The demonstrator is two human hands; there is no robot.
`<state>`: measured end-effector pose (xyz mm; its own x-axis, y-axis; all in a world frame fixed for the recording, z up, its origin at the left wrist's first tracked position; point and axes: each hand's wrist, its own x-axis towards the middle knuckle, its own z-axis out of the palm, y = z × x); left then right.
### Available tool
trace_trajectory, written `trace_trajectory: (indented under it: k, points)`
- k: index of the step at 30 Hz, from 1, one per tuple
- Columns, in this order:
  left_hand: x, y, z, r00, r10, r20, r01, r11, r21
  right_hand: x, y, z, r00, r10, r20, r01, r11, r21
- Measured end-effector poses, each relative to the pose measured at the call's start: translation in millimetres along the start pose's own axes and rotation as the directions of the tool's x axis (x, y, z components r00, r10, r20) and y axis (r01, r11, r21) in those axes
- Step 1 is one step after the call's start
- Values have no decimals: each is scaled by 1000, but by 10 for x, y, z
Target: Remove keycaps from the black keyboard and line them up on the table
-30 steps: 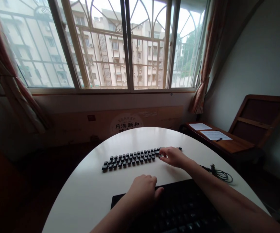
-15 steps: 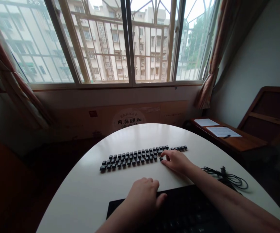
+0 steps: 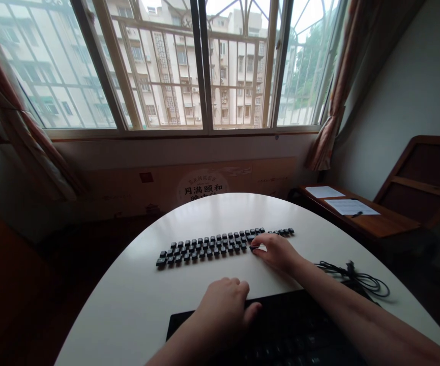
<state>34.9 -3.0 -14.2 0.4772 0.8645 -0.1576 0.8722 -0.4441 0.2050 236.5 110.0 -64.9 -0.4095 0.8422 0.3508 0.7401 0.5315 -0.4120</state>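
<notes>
Several loose black keycaps (image 3: 204, 246) lie in rows across the middle of a white round table (image 3: 136, 300). My right hand (image 3: 275, 250) reaches to the right part of the rows, its fingertips pinched on one black keycap (image 3: 254, 247). My left hand (image 3: 225, 307) rests palm down, fingers curled, on the upper left corner of a black keyboard (image 3: 281, 330) at the near edge of the table.
A coiled black cable (image 3: 353, 277) lies on the table to the right. A wooden side table (image 3: 372, 223) with papers (image 3: 349, 207) stands right of it. A window with curtains and a cardboard panel (image 3: 204, 185) are behind.
The view tilted down slightly after the first frame. My right hand drew back a little toward the near row and closed its fingertips on a keycap. My left hand stayed on the keyboard.
</notes>
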Motion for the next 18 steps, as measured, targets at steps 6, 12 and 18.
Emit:
trace_trajectory:
  k: [6,12,18]
  points:
    - [6,0,20,1000,5,-9,-5,1000,11,20,-6,68,999,29,-40,-29,1000,-5]
    - [2,6,13,1000,9,-5,-8,1000,20,16,-9,79,999,13,-46,-14,1000,-17]
    - [-9,3,16,1000,8,-18,-8,1000,7,11,-29,69,999,7,-48,-8,1000,-20]
